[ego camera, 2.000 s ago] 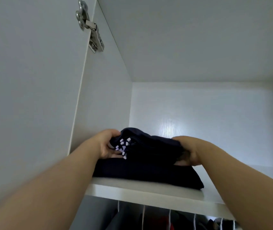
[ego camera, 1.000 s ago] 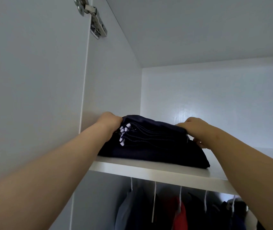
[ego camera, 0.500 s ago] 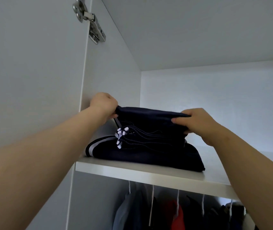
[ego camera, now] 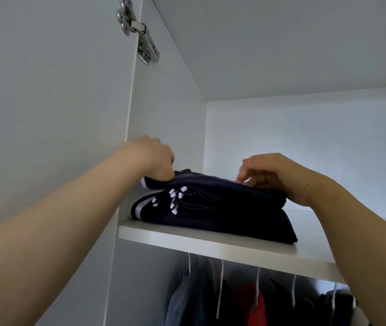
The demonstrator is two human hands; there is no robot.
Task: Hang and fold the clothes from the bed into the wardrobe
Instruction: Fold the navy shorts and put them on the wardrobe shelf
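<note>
- White panels of the wardrobe (ego camera: 304, 149) fill the view: an upper shelf (ego camera: 210, 242) under the cabinet's ceiling, and the open door (ego camera: 46, 102) on the left with a metal hinge (ego camera: 140, 36) near its top.
- Two folded dark navy pieces lie stacked at the shelf's left end, close to the side wall. That spot probably leaves the right part free for more folded clothes.
- The lower garment (ego camera: 210, 222) shows a white stripe at its left end. The top garment (ego camera: 222, 188) sits on it, and white-tipped drawstrings (ego camera: 175, 200) spill down the front between the two.
- The left hand (ego camera: 154, 158) curls its fingers down over the top garment's left edge and grips it, likely to square that edge over the piece beneath.
- The right hand (ego camera: 278, 177) rests its heel on the top garment's right edge, seemingly to keep the fold flat. Its fingers are bent, with thumb and forefinger close together just above the cloth; I cannot tell whether they pinch any fabric.
- Hanging clothes (ego camera: 246, 302) show below the shelf on white hooks, so the hanging part looks at least partly done.
</note>
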